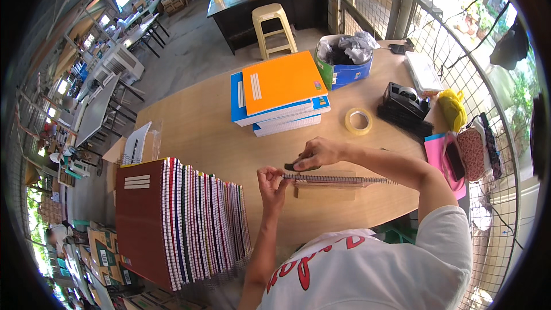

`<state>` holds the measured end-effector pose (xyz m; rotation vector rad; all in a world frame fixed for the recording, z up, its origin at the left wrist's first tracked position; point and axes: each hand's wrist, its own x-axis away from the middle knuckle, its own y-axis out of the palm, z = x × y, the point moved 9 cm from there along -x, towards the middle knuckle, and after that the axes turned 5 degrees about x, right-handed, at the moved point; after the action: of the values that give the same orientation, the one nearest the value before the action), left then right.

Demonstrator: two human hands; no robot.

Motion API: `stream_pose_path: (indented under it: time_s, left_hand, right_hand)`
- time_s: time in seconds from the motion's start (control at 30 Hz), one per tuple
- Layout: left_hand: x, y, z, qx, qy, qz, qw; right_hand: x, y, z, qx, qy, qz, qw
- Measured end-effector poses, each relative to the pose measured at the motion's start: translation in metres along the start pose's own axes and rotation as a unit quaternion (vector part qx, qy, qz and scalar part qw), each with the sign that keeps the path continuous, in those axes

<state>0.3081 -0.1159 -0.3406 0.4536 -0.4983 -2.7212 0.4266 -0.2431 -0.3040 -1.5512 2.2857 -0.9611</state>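
Note:
A spiral-bound notebook [344, 179] stands on edge in front of me, its wire coil facing up and running left to right. My left hand [271, 185] pinches it at the coil's left end. Just above that end, my right hand [319, 152] grips a small dark hand tool [298, 166], whose kind I cannot make out. Under the coil, a flat brown piece [324, 194] lies on the wooden table [189, 132]. To my left, a long row of spiral notebooks [143, 212] leans together, the front one with a brown cover.
Blue and orange notebooks [284, 83] are stacked beyond my hands. Behind them stands a bin [350, 74] with crumpled plastic. To the right are a tape roll [359, 121], a tape dispenser [404, 99], a yellow bundle [452, 110] and pouches [472, 155]. A stool [270, 14] stands farther off.

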Motion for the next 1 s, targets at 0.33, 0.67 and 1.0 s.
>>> stream_pose_path:
  time_s: [0.33,0.67,1.0]
  left_hand:
    - [0.002,0.024,-0.013,0.073,-0.040,-0.050,0.995]
    - [-0.007,0.097,0.006,0.044,-0.079,-0.004,0.996]
    - [0.004,0.142,0.041,-0.027,-0.076,-0.029,0.996]
  right_hand:
    - [0.111,-0.010,0.158,0.179,0.092,0.212,0.956]
    - [0.331,-0.005,0.236,0.197,0.305,0.601,0.712]
    - [0.206,-0.122,-0.146,0.426,-0.233,0.345,0.803]
